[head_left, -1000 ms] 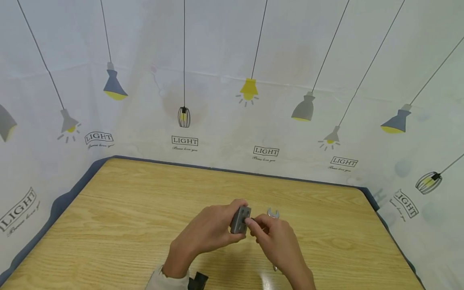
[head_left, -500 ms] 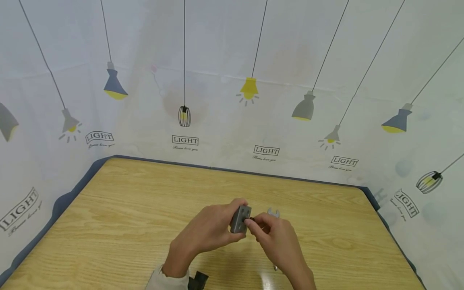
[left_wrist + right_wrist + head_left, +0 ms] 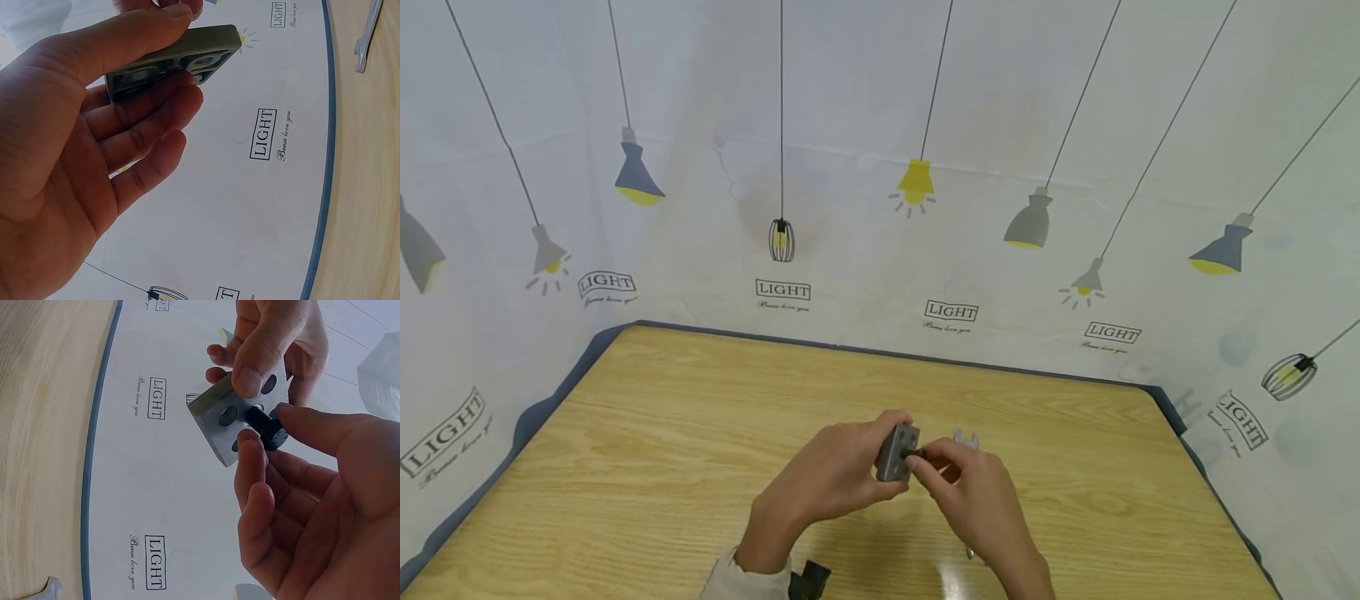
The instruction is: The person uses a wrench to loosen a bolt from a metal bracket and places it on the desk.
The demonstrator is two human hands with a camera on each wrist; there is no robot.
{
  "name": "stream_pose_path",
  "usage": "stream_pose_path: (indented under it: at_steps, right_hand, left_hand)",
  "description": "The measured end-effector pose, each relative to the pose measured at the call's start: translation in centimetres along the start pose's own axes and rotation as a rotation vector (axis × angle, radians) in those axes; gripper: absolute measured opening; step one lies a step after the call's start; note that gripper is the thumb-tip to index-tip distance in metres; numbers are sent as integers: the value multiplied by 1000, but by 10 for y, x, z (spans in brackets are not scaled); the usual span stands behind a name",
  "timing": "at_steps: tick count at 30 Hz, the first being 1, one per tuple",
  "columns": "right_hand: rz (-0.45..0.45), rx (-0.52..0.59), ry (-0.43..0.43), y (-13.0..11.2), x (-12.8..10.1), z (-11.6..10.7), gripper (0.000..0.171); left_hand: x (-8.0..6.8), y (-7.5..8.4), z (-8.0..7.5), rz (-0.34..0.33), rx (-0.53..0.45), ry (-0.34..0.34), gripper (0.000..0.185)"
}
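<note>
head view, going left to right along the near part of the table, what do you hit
Left hand → grey metal block with holes held in it → black bolt at the block's face → right hand pinching the bolt. The wrench on the wooden table lies behind the right hand, so its place is unclear.

A light wood-grain table (image 3: pixel 700 433) with a dark blue edge filled the lower half of the head view. A small silver open-ended metal wrench (image 3: pixel 965 440) lay flat on it, toward 3 o'clock from the table's middle. A white backdrop sheet printed with hanging lamps and boxed "LIGHT" labels (image 3: pixel 865 125) stood behind the table from 9 round to 3 o'clock. A small black object (image 3: pixel 808 579) showed at 6 o'clock, too cropped to identify.
</note>
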State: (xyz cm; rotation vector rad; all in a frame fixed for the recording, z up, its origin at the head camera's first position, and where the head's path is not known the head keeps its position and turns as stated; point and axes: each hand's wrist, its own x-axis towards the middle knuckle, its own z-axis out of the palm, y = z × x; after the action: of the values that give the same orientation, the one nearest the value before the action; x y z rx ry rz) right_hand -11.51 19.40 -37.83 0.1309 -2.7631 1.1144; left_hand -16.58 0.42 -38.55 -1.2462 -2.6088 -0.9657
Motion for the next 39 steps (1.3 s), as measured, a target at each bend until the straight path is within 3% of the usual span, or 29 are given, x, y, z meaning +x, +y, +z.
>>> stream_pose_path:
  at_steps: [16,39]
  right_hand:
    - [-21,-10,25,-1,0,1,4]
    - [-96,-5,27,0,0,3,18]
  left_hand:
    - [0,0,-1,1,-10,-5,57]
    - [-1,-2,-1,-3,-30,3,56]
